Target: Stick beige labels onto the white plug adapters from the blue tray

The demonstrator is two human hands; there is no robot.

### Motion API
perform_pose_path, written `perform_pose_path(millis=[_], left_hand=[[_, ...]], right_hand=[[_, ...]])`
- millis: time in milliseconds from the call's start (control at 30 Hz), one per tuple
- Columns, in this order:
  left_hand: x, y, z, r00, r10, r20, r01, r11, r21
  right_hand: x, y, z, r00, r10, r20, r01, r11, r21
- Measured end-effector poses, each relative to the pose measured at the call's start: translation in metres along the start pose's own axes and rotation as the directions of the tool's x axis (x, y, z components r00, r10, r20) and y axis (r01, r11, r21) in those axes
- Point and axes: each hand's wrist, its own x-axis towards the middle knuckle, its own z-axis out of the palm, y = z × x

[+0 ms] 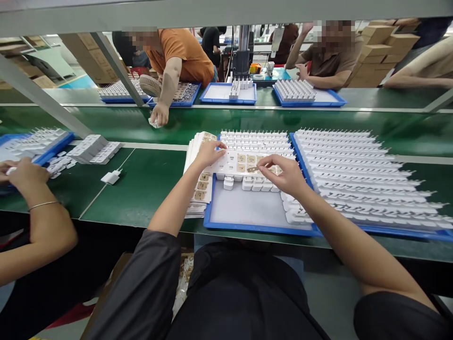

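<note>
The label sheet (244, 163), white with rows of small tan stickers, lies across the white plug adapters (247, 182) standing in the blue tray (247, 225) directly in front of the person. The left hand (208, 153) rests on the sheet's left edge, fingers curled down and pressing it, at the tray's left rim. The right hand (285, 174) hovers over the sheet's right part, thumb and forefinger pinched on a single small sticker (252, 169), the other fingers loosely bent.

Behind the sheet, toward the far side of the tray, more rows of white adapters (256, 139) stand upright with prongs up. The near half of the tray floor is bare grey. Just left of the tray, touching its rim, a stack of further label sheets (200, 189) lies on the green bench (141, 184). To the tray's right, a second blue tray (371, 174) is filled with long rows of adapters.

Well left of the tray, a lone adapter (111, 177) sits on the bench, and beyond it a co-worker's hand (24, 172) with a bracelet works near another tray (38, 144). Past the tray, across the green conveyor strip, a person in an orange shirt (180, 52) reaches a hand (160, 114) down, with other blue trays (229, 93) beside them.
</note>
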Motion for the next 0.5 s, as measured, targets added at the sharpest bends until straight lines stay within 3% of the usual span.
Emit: perform_pose_path(millis=[100, 167, 233, 367, 500], left_hand=[[-0.025, 0.010, 0.004, 0.978, 0.189, -0.086, -0.169, 0.966, 0.198], [-0.050, 0.015, 0.011, 0.913, 0.408, -0.006, -0.380, 0.856, 0.349], [-0.075, 0.016, 0.019, 0.837, 0.532, 0.132, -0.527, 0.715, 0.459], [-0.110, 0.006, 0.031, 0.783, 0.558, 0.275, -0.588, 0.521, 0.618], [-0.124, -0.007, 0.035, 0.771, 0.577, 0.270, -0.584, 0.470, 0.662]], right_hand=[[-0.019, -0.014, 0.000, 0.997, 0.076, 0.016, -0.076, 0.997, 0.016], [-0.034, -0.023, 0.002, 0.993, 0.122, 0.000, -0.122, 0.991, 0.049], [-0.048, -0.031, 0.005, 0.984, 0.175, -0.019, -0.173, 0.980, 0.098], [-0.071, -0.038, 0.019, 0.957, 0.288, -0.046, -0.271, 0.937, 0.219], [-0.089, -0.035, 0.037, 0.919, 0.392, -0.029, -0.358, 0.866, 0.349]])
